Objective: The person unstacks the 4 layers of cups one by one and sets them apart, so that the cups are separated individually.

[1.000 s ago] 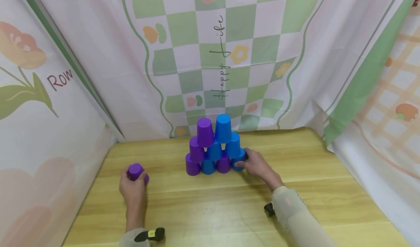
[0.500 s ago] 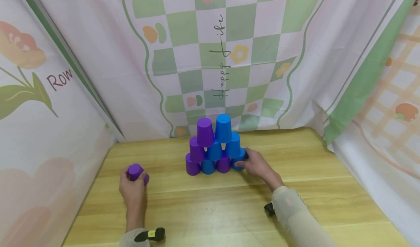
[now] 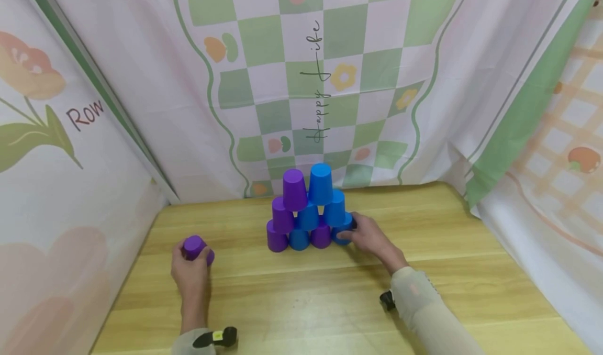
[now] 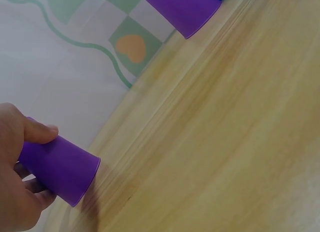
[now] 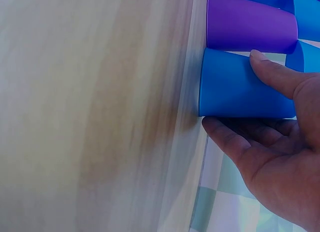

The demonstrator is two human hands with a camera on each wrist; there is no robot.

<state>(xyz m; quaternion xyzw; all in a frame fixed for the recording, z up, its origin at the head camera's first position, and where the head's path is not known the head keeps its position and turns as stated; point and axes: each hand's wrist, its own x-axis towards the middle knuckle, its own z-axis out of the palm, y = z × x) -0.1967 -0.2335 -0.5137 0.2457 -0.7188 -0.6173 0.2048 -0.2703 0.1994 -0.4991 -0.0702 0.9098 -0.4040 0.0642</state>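
Barely a flicker since the earlier frame: both hands and all the cups sit where they sat, with only the faintest drift of the view. Here's the stack [image 3: 308, 216], four cups, then three, then two, standing on the table [image 3: 292, 302]. At its eight o'clock, well apart, the left hand [image 3: 189, 274] has thumb and fingers closed round a purple cup [image 4: 65, 169], mouth downward. At four o'clock the right hand [image 3: 369, 234] pinches the bottom blue cup [image 5: 240, 86].

And there's the danger! Jog or squeeze that corner and it could slide from under the upper blue cup [image 3: 335, 208], likely bringing the top blue cup [image 3: 321, 185], up at one o'clock, down too. A careless swing of the purple cup might clip the nine o'clock side.

Now the views: only the head view gets the whole stack. The right wrist view reveals fingers along the bottom blue cup's outer side, mostly hidden from above. The left wrist view catches the purple cup's rim close to the table; touching or not, I can't tell.
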